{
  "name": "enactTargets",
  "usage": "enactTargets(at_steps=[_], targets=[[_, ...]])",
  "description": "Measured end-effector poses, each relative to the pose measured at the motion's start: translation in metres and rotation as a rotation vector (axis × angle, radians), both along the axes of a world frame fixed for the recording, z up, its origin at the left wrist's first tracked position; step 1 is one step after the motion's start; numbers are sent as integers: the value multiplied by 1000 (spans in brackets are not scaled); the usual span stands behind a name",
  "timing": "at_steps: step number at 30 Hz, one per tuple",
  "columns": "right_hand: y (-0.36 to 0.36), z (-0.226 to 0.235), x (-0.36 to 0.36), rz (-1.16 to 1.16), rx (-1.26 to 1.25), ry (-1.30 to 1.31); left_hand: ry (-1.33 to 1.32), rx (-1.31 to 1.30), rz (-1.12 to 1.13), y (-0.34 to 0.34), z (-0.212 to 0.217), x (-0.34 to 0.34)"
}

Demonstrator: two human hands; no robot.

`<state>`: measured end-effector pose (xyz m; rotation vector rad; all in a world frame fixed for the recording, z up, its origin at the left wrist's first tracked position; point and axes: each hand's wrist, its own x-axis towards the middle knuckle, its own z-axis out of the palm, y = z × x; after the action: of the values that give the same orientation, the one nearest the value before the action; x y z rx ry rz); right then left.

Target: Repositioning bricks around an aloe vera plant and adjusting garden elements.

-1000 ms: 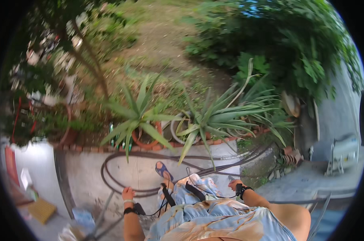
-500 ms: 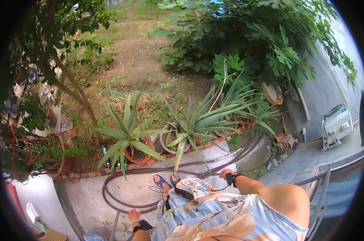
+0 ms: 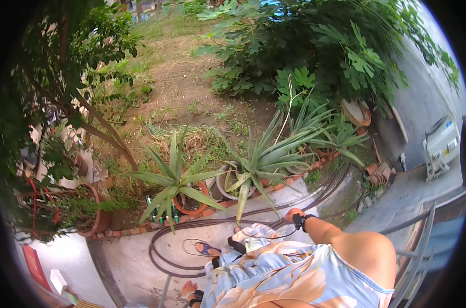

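My left hand (image 3: 190,288) hangs low beside the blue floral dress (image 3: 289,277), fingers apart and holding nothing I can see. A black device is strapped to that wrist. Forward on the other side is my right hand (image 3: 295,213), above a coiled brown hose (image 3: 202,223) on the concrete; its fingers are mostly turned away. The right wrist also wears a black device (image 3: 301,222), with a thin black cable (image 3: 274,237) running from it. Below the dress, a blue sandal (image 3: 204,248) shows on one foot. Both hands appear apart from the plants.
Spiky aloe plants (image 3: 177,180) in pots lean over a low brick edging (image 3: 135,231). A large leafy bush (image 3: 294,46) fills the far right. A metal rail (image 3: 418,246) and a grey box (image 3: 442,150) stand right. A tree (image 3: 109,128) rises left.
The plants and edging have shifted rightward and lower in view. My left hand has dropped lower and its fingers look more spread; my right hand has swung slightly forward. One sandal has gone from sight.
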<state>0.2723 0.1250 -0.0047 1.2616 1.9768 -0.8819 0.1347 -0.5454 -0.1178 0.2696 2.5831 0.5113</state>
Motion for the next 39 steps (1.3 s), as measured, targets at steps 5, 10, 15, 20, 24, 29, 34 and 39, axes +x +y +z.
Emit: enactTargets(at_steps=[5, 10, 15, 20, 24, 29, 34, 39], targets=[[-46, 2, 19, -117, 32, -47, 291, -196, -304, -18, 2, -72], [-89, 14, -14, -215, -55, -121, -61, 481, 318, -45, -12, -120], [-122, 36, -31, -200, 1, -30, -564, 795, 1076, -42, 13, -141], [-126, 21, -33, -145, 14, 59, -310, 585, 625, -82, 1, -123], [-130, 13, -37, -74, 15, 50, -600, 718, 1078, -88, 10, -121], [-146, 91, -160, 556, -43, 400, -323, 432, 609, -105, -4, -107], [-221, 241, -291, 874, -247, 962, -334, 370, 579, -96, -4, -99], [-309, 374, -351, 1024, -740, 1301, -460, 633, 1153, -69, 13, -112]])
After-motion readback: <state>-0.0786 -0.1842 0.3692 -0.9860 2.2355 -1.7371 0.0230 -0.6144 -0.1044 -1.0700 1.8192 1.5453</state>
